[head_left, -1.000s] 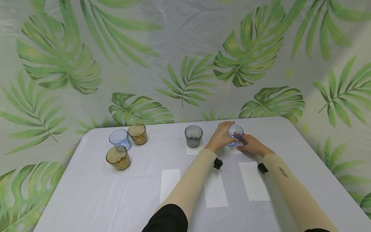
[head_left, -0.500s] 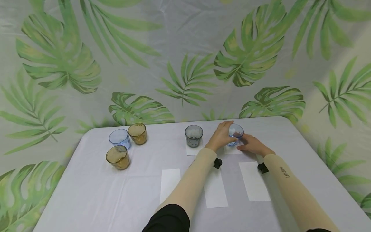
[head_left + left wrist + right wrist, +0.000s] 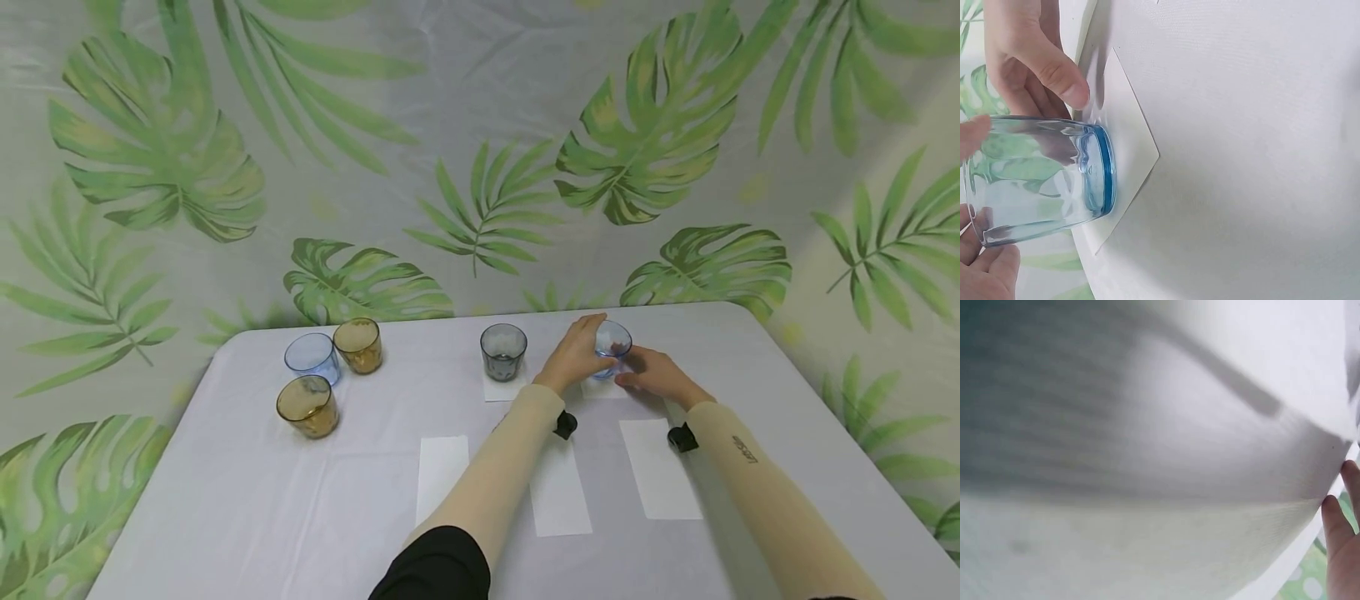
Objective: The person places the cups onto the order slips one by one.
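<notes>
The white-covered table [image 3: 247,517] bears three glasses [image 3: 315,364] and white papers [image 3: 660,471].

Soft, even light over the tabletop [image 3: 225,500], right-wrist view blurred and heavily shadowed at left, left-wrist view sharper.

Pale-blue glass tumbler [image 3: 1041,181] — upright, mouth up, base darker — gripped near its rim by the left fingers [image 3: 1002,269].

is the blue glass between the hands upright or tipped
Upright: in the head view, the blue glass has its rim up and base down, towards the white paper.
</notes>
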A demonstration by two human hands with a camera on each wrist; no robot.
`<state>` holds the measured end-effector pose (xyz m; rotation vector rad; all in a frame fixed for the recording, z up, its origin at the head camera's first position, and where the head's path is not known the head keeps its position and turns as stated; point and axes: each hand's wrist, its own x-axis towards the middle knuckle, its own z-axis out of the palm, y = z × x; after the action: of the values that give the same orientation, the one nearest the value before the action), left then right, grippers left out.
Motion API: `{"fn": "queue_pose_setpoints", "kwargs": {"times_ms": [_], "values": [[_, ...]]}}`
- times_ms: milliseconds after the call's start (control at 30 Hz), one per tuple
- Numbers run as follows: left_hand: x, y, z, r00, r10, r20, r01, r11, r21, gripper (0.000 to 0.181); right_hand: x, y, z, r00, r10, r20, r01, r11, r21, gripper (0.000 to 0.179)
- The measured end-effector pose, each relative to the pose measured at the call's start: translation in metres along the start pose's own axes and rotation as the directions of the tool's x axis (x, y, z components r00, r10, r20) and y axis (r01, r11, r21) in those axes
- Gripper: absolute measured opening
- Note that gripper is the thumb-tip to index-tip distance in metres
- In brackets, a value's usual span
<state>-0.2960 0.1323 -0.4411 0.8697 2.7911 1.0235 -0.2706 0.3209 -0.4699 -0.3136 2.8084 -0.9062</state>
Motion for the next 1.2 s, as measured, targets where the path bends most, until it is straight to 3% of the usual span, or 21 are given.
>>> {"fn": "queue_pose_setpoints", "kwargs": {"times_ms": [200,700,967,1200], "values": [[-0.003,0.0,-0.005,1.0,0.011,0.002,-0.011,1.0,-0.021,0.083,-0.003,0.004,-0.001,0.999,-0.013,-0.041,0.012,1.0,-0.025,0.069],[-0.023,0.013,-0.032,0.987,0.155,0.033,-0.151,0.985,-0.085,0.083,-0.026,0.008,-0.018,0.999,-0.023,-0.048,0.022,1.0,-0.017,0.065],[-0.043,0.013,-0.044,0.967,0.251,0.049,-0.244,0.963,-0.119,0.084,-0.038,0.006,-0.02,0.996,-0.067,-0.066,0.069,0.997,0.033,0.059],[-0.066,0.005,-0.054,0.946,0.325,0.018,-0.319,0.938,-0.133,0.084,-0.048,0.005,-0.021,0.992,-0.099,-0.081,0.102,0.995,0.023,0.057]]}}
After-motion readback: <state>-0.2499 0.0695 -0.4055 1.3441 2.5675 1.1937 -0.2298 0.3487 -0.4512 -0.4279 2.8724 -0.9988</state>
